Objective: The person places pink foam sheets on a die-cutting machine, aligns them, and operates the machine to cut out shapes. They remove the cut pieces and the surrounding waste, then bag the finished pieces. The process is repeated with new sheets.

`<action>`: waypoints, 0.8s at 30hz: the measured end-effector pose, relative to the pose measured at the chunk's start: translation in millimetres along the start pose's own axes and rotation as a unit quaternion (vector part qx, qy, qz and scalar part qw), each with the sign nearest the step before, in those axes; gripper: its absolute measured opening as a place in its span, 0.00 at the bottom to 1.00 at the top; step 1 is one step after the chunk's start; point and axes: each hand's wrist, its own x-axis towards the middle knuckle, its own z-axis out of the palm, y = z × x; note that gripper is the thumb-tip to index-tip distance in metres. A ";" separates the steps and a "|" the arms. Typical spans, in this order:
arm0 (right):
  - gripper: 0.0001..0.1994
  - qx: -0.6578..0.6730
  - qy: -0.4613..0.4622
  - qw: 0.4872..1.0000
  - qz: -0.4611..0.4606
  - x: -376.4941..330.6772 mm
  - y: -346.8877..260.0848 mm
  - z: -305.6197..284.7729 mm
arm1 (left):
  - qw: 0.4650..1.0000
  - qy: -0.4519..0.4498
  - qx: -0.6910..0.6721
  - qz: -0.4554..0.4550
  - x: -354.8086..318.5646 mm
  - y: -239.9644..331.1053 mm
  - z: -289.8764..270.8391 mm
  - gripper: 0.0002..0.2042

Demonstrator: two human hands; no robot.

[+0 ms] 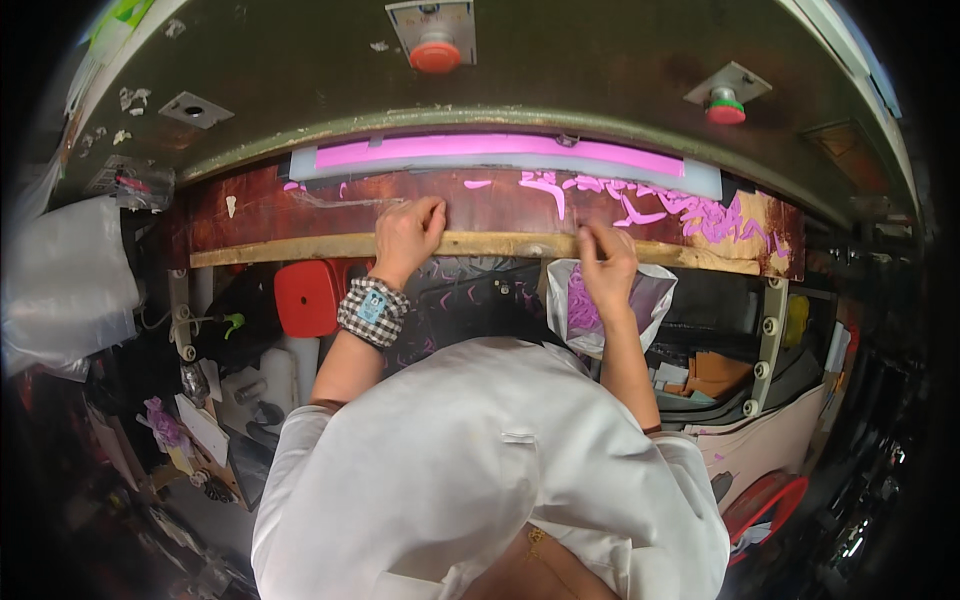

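Note:
My left hand (pixel 408 237), with a checkered cuff (pixel 373 312) on its wrist, is curled closed at the front edge of the reddish-brown bench (pixel 320 218). Any object inside its fingers is hidden. A thin clear strip (pixel 345 200) lies on the bench just left of it. My right hand (pixel 610 265) is bent closed in a pinch over the same edge, above a white bag (pixel 655 300) holding pink scraps (pixel 582 300). I cannot make out what its fingertips hold. Curved pink offcuts (pixel 705 212) are strewn across the bench's right side.
Behind the bench a long pink strip (pixel 500 150) lies on a pale board (pixel 705 182), under a green machine body (pixel 580 60) with red push buttons (pixel 436 55). A red stool (pixel 305 298) stands below left. Clear plastic sheeting (pixel 70 280) hangs at far left.

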 end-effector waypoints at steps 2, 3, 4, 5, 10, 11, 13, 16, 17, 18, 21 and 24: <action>0.08 0.015 0.019 0.998 -0.064 -9.8 13.0 6.8 | 1.000 0.006 0.007 -0.020 -2.8 -3.2 1.8 0.06; 0.07 0.020 0.008 0.997 -0.072 -17.3 17.1 6.0 | 0.999 0.003 -0.008 -0.032 -6.8 -4.3 3.2 0.08; 0.06 0.019 -0.009 0.997 -0.072 -21.7 19.5 4.3 | 0.999 -0.008 -0.002 -0.040 -11.8 -5.4 3.0 0.07; 0.05 0.020 -0.002 0.998 -0.064 -25.1 20.0 1.6 | 0.999 -0.012 0.004 -0.042 -17.6 -5.7 2.8 0.07; 0.09 0.057 0.022 0.998 0.014 -29.1 -1.7 -9.7 | 0.995 -0.051 -0.026 -0.081 -55.5 12.3 -17.9 0.06; 0.12 0.077 0.076 0.994 0.028 -22.0 -6.5 -8.7 | 0.992 -0.082 -0.016 -0.096 -60.4 19.4 -23.2 0.05; 0.21 0.088 0.115 0.989 0.027 0.2 -13.9 -1.3 | 0.974 -0.170 0.015 -0.147 -63.5 35.8 -27.7 0.04; 0.42 0.067 0.039 0.995 -0.059 20.8 -32.3 28.5 | 0.996 0.011 -0.073 0.043 -45.8 55.9 -15.4 0.07; 0.44 0.048 0.028 0.998 -0.021 15.1 -41.0 39.3 | 0.997 -0.003 -0.065 0.045 -37.7 61.0 -7.8 0.09; 0.44 0.021 0.049 0.999 0.006 9.9 -46.3 46.2 | 0.996 0.002 -0.061 0.061 -31.3 65.0 -0.7 0.11; 0.45 0.124 0.097 0.986 0.050 -22.8 -46.3 41.3 | 0.997 -0.027 -0.009 0.078 -34.3 72.7 13.3 0.14; 0.45 0.465 0.076 0.859 0.200 -45.7 -25.9 5.7 | 0.995 -0.038 0.025 0.086 -59.8 77.0 18.8 0.15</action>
